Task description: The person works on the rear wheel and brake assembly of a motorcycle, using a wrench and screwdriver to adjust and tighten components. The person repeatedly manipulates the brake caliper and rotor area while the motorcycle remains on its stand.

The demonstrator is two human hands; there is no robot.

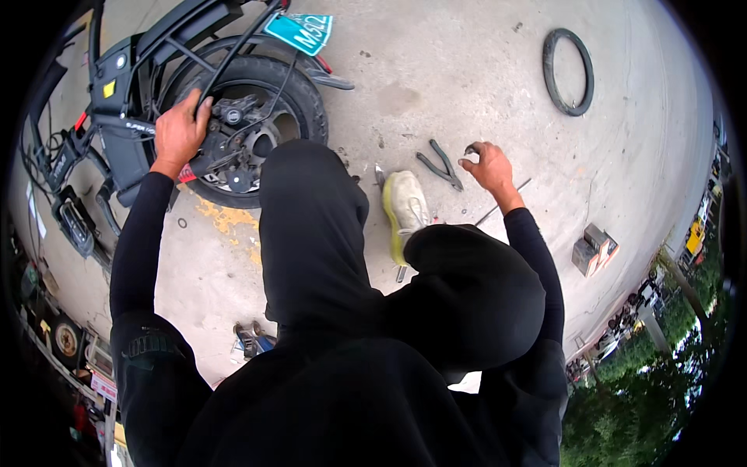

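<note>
A dark two-wheeler is lying across the upper left of the ground, with its rear end pointing right and its body stretching away toward the left edge. Its long axis is running roughly from left to right, and the side of the rear wheel is facing up toward the person. A teal plate is jutting out above the wheel, beside the rear fender.

The left hand is holding a thin black frame bar next to the wheel, its grip closed, with the thumb along the near side. The right hand is hovering well apart from the machine, its thumb and forefinger curving toward each other in a narrow grip; whether they are pinching a small dark piece there, one cannot tell.

Just left of that hand, black pliers are lying with their handles spread toward the upper left and their head pointing to the lower right. A thin rod is passing beneath the right wrist on a slant. A pale shoe is standing near the pliers, a loose tire is resting at the upper right, and a small box is sitting to the right of the forearm.
</note>
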